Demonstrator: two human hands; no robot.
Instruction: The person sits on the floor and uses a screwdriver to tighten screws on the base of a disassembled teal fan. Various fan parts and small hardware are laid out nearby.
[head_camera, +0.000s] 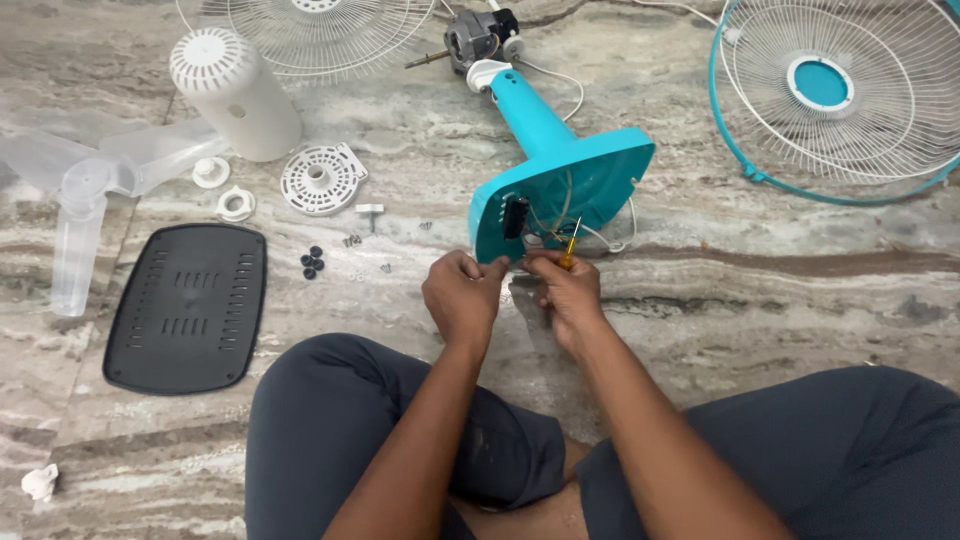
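Fan well stripped: clear blade (85, 195), black base plate (187, 305), white motor cover (235, 92), screws (352, 241) and grilles lie loose on floor. Teal fan base (560, 190) tipped on its side, wiring exposed; motor (480, 38) attached at stand's top. Left hand (462, 295) fingers closed at base's edge. Right hand (568, 290) fingers grip yellow screwdriver (570, 245), tip at the wiring.
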